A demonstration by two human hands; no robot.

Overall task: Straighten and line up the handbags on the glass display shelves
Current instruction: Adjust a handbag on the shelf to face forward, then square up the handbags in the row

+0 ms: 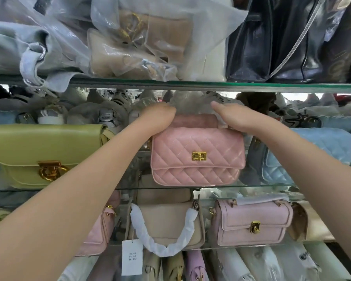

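A pink quilted handbag point(198, 157) with a gold clasp stands upright at the middle of the middle glass shelf point(251, 186). My left hand point(159, 117) grips its top left corner, fingers curled over behind it. My right hand point(234, 118) grips the top right corner the same way; the fingertips of both are hidden behind the bag. A yellow-green handbag point(45, 155) stands to the left and a light blue quilted handbag point(312, 155) to the right on the same shelf.
The upper glass shelf point(211, 85) holds plastic-wrapped bags and a black handbag point(276, 43). On the lower shelf stand a beige handbag point(166, 224) with a wrapped handle and a price tag, and a pale pink handbag point(251, 222). Wrapped bags fill the space behind and below.
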